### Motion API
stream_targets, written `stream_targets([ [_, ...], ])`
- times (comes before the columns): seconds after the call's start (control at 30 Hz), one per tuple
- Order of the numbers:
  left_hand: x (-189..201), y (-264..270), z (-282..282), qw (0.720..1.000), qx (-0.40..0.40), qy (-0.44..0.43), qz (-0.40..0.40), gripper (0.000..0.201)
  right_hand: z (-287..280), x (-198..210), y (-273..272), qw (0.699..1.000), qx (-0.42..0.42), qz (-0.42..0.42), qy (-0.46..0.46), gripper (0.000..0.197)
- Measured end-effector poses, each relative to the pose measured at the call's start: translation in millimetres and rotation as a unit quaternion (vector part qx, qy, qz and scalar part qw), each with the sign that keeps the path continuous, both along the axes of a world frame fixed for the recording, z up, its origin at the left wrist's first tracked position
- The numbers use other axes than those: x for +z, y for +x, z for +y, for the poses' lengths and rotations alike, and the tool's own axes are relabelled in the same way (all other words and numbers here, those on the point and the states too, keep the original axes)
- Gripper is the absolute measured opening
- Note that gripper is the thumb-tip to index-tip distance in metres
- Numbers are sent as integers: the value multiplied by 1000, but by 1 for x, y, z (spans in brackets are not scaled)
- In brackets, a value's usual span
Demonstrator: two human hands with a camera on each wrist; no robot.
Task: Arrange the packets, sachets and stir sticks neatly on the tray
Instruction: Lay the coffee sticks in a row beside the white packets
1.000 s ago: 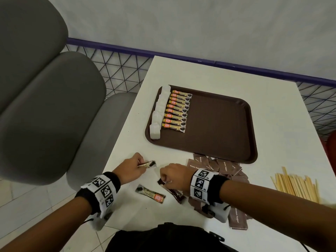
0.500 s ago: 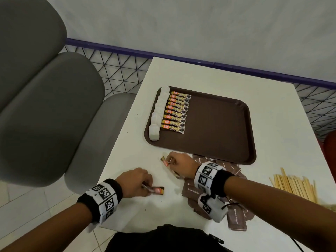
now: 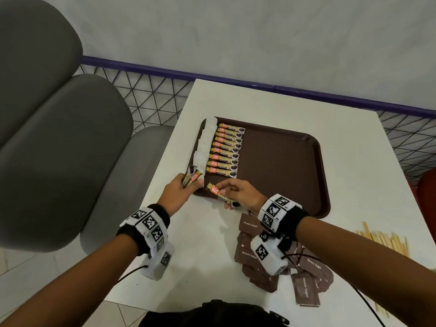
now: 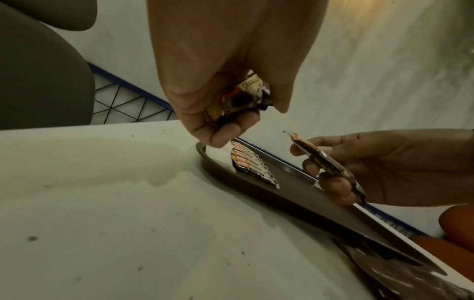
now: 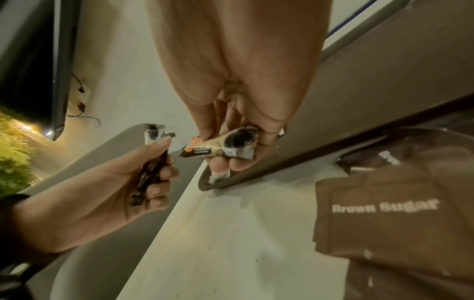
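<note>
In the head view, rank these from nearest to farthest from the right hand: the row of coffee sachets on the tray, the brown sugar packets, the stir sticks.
From the right hand:
1. Row of coffee sachets, just ahead, on the tray's left side.
2. Brown sugar packets, on the table behind the wrist; nearly as close as the row.
3. Stir sticks, far right.

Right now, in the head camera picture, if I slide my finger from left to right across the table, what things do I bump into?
Left hand holding a coffee sachet → right hand holding another coffee sachet → heap of brown sugar packets → pile of wooden stir sticks.
</note>
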State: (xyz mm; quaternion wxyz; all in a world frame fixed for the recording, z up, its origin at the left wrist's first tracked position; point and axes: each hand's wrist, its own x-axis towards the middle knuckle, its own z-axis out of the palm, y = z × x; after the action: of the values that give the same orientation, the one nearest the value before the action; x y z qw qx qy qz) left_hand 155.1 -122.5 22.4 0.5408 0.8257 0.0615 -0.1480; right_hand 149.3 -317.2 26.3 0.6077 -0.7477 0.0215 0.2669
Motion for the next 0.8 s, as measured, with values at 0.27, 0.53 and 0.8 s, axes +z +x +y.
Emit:
stream_targets([
  [0.27, -3, 6, -12, 997, -11, -73, 15, 21, 0, 0, 5, 1000, -6, -6, 12, 12],
  [0.53, 3, 15, -10, 986, 65, -156, -11, 16, -16, -3, 15, 996, -79, 34, 30, 16],
  [0.8, -7, 28, 3, 959, 174, -217, 58, 16, -32, -20, 26, 980, -177, 0, -92, 22],
])
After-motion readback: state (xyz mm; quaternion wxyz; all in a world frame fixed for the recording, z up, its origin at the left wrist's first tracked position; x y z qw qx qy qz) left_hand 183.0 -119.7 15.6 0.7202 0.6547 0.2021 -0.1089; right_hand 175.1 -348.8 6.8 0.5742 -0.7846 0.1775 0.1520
